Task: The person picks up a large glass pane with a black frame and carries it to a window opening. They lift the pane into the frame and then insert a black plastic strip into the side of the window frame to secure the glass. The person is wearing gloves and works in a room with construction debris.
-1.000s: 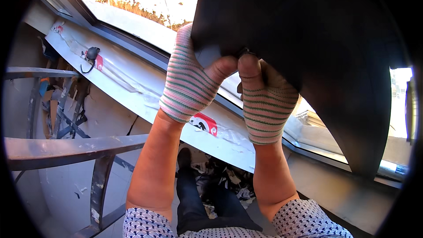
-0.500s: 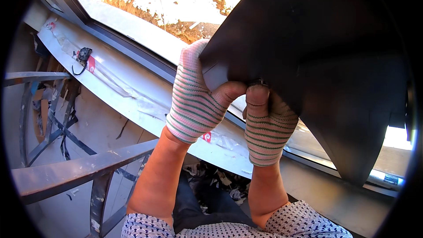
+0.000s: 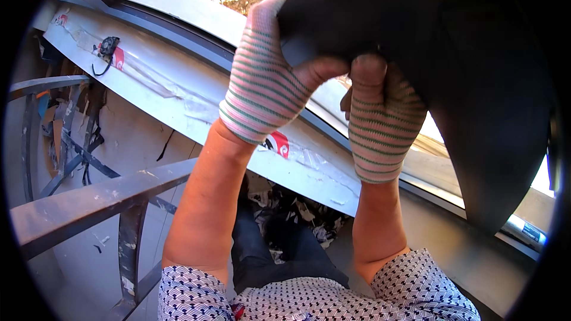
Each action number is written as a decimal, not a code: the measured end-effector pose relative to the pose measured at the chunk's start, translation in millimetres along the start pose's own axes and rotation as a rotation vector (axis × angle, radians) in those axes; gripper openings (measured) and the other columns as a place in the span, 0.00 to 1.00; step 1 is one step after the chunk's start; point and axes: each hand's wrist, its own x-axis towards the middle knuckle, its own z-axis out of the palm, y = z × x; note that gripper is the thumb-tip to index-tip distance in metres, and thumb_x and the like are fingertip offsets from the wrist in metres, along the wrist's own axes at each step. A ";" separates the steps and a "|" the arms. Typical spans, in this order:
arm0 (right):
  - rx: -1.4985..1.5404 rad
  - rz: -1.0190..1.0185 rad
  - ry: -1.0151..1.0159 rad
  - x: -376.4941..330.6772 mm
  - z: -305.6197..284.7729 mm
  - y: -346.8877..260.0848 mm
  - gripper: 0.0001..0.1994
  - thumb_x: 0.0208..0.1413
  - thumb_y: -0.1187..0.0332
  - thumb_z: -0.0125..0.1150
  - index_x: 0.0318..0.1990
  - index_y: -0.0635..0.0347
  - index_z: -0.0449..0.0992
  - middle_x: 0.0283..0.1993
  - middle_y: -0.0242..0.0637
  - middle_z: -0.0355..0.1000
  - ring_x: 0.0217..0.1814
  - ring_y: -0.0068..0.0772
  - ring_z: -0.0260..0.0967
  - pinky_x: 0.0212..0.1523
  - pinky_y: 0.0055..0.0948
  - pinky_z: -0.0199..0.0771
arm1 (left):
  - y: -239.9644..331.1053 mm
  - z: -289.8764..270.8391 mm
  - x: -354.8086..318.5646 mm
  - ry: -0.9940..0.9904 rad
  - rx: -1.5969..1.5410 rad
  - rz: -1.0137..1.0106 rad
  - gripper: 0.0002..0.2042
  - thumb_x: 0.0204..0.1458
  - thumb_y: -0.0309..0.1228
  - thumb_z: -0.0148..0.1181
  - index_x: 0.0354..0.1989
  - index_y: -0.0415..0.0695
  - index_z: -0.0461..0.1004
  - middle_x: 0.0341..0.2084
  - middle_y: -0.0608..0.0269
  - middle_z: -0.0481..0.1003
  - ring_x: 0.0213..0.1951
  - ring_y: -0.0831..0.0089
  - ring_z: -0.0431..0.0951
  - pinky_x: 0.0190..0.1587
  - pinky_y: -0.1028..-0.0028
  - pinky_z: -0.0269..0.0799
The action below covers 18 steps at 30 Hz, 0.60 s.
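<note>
A large dark black sheet (image 3: pixel 440 77) fills the upper right, raised in front of me and hanging down toward the right. My left hand (image 3: pixel 259 83), in a pink-and-green striped knit glove, grips its left edge, the bare thumb lying across the near face. Close beside it, my right hand (image 3: pixel 383 125) wears a matching glove and is closed at the sheet's lower edge with the thumb up. The two thumbs nearly meet. Fingers behind the sheet are hidden, and what it is made of I cannot tell.
Below the window frame (image 3: pixel 172 30) runs a white sill (image 3: pixel 160 92) partly covered with clear film. A small black object with a strap (image 3: pixel 108 47) lies on it. A paint-spotted metal frame (image 3: pixel 101 202) stands at left. Scraps (image 3: pixel 297 214) litter the floor by my legs.
Both hands have moved up and slightly apart in the picture, the right one also rightward, carrying the black sheet with them. Both grips remain closed.
</note>
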 end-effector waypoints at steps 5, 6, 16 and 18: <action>0.090 -0.029 -0.055 -12.2 9.0 25.8 0.19 0.67 0.50 0.59 0.32 0.57 0.78 0.18 0.27 0.72 0.19 0.17 0.69 0.23 0.19 0.68 | -1.8 -8.9 -7.8 -0.129 0.005 -0.049 0.33 0.51 0.36 0.75 0.59 0.39 0.62 0.50 0.56 0.75 0.53 0.68 0.75 0.55 0.70 0.75; 0.059 -0.030 -0.087 -18.5 10.7 35.3 0.18 0.67 0.52 0.58 0.34 0.57 0.80 0.20 0.28 0.74 0.21 0.17 0.71 0.25 0.19 0.70 | -0.6 -1.5 -5.5 -0.062 -0.139 -0.049 0.35 0.49 0.35 0.77 0.61 0.38 0.63 0.51 0.57 0.73 0.54 0.71 0.72 0.57 0.68 0.72; -0.224 -0.074 -0.290 -91.1 108.3 158.8 0.18 0.67 0.53 0.56 0.35 0.58 0.79 0.23 0.45 0.76 0.24 0.50 0.75 0.27 0.40 0.75 | 15.3 1.8 -8.0 -0.107 0.040 -0.083 0.33 0.53 0.47 0.73 0.56 0.33 0.69 0.46 0.60 0.78 0.49 0.75 0.75 0.54 0.74 0.73; -0.314 -0.116 -0.304 -90.4 116.5 163.8 0.19 0.67 0.52 0.56 0.34 0.59 0.79 0.23 0.45 0.76 0.24 0.50 0.75 0.27 0.41 0.75 | 17.1 -0.6 -18.6 -0.118 0.132 -0.024 0.35 0.52 0.52 0.72 0.56 0.33 0.70 0.46 0.58 0.78 0.49 0.72 0.76 0.53 0.74 0.74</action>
